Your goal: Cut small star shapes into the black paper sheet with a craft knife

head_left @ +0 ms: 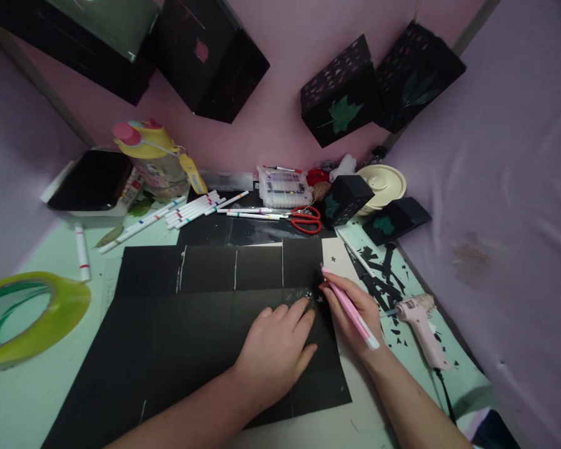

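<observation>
A large sheet of black card point(187, 349) with scored and white-drawn lines lies before me. My left hand point(275, 349) rests flat on it, fingers spread, pressing near the right edge. Small star-like shapes sit by my fingertips, some outlined and some cut through to white. My right hand point(353, 308) grips a slim pink pen-shaped craft knife point(350, 305), its tip end close to the card's right edge. The blade itself is too small to make out. Under the card shows a pale board point(330, 252) with a small dark star-like scrap on it.
A pink glue gun point(421, 327) and black paper scraps point(383, 274) lie at right. Red-handled scissors point(306, 219), white markers point(194, 209) and a clear case point(285, 187) stand behind. Yellow-green tape point(70, 318) is at left. Black boxes point(339, 90) hang above.
</observation>
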Motion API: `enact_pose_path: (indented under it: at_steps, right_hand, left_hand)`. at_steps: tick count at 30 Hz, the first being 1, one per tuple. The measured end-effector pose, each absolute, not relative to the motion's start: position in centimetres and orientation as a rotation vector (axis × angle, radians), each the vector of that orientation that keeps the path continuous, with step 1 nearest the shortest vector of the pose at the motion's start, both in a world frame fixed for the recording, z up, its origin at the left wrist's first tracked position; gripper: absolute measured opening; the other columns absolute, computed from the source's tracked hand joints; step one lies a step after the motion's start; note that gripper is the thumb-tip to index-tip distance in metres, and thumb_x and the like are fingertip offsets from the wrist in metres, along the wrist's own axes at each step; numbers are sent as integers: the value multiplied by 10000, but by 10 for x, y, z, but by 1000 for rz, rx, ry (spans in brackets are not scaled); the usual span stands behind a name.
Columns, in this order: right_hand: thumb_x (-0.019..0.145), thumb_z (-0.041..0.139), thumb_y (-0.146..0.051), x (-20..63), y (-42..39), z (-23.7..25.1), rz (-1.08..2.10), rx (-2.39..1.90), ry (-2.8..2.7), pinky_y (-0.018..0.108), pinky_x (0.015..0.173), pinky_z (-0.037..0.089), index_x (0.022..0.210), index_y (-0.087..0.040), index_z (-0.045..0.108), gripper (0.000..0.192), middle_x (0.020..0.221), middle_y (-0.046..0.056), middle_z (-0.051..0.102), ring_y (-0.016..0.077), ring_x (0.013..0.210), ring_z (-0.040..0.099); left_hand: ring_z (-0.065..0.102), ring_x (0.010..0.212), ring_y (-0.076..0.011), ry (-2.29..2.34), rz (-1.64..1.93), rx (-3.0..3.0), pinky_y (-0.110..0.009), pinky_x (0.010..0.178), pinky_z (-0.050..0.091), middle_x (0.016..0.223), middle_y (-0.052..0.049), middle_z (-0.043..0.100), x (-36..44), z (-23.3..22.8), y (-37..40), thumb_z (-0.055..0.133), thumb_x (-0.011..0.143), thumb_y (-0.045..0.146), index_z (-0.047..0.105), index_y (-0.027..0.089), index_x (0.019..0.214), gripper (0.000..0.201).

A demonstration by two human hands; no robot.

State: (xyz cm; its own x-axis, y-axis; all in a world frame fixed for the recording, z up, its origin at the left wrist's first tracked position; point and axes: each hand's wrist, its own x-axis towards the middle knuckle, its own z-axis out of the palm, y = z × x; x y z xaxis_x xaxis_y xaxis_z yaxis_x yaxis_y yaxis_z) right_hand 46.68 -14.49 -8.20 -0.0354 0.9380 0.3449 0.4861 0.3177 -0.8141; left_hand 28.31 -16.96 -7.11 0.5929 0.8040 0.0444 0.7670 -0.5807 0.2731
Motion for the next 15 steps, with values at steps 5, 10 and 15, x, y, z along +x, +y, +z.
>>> enact_pose_path:
  at_steps: [5, 10, 15]
  right_hand:
    - [902, 581, -219, 468, -151, -79, 669, -1350, -1570, 225, 574, 507, 914, -227, 682, 103, 671, -20, 660, 120, 587, 617]
    - [848, 626, -212, 466, -152, -79, 715, -1372, -1627, 219, 498, 437, 834, -202, 634, 20, 654, -16, 636, 116, 547, 560]
    - [839, 576, -170, 463, -151, -76, 717, -1341, -1736, 227, 495, 424, 761, -188, 611, 87, 630, -12, 616, 109, 516, 534]
  left_hand:
    - [590, 952, -232, 1316, 254, 2590, -399, 753, 460, 1316, -39, 575, 283, -72, -170, 544, 894, 370, 552, 205, 1231, 375]
    - [589, 940, -230, 1316, 279, 2601, -395, 752, 456, 1321, -48, 575, 283, -71, -170, 545, 892, 363, 556, 196, 1232, 379]
    - [588, 928, -228, 1312, 262, 2588, -391, 744, 455, 1303, -46, 587, 283, -69, -170, 539, 896, 353, 555, 192, 1235, 376]
